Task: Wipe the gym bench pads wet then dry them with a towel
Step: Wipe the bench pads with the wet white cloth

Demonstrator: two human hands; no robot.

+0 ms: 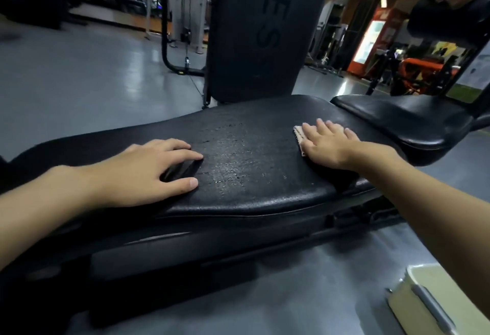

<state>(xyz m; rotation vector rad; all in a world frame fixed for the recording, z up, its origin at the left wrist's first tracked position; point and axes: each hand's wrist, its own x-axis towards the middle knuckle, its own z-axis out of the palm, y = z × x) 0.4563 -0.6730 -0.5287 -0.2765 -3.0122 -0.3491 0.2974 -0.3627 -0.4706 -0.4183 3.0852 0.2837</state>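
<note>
Flat right hand (327, 143), fingers straight, presses small beige cloth (299, 134) onto long black cracked vinyl bench pad (246, 159) (firm wiping contact, probably wet pass); left hand (148, 172) rests spread, gripping nothing, bracing.

Dim, soft picture; glare on the floor (132, 74); edges seemingly warped.

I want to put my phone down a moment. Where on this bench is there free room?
The widest bare patch of the long pad lies between the left hand and the right hand, which presses a cloth flat. The seat pad beyond the right hand is bare too. It is crowded only under the two hands.
</note>
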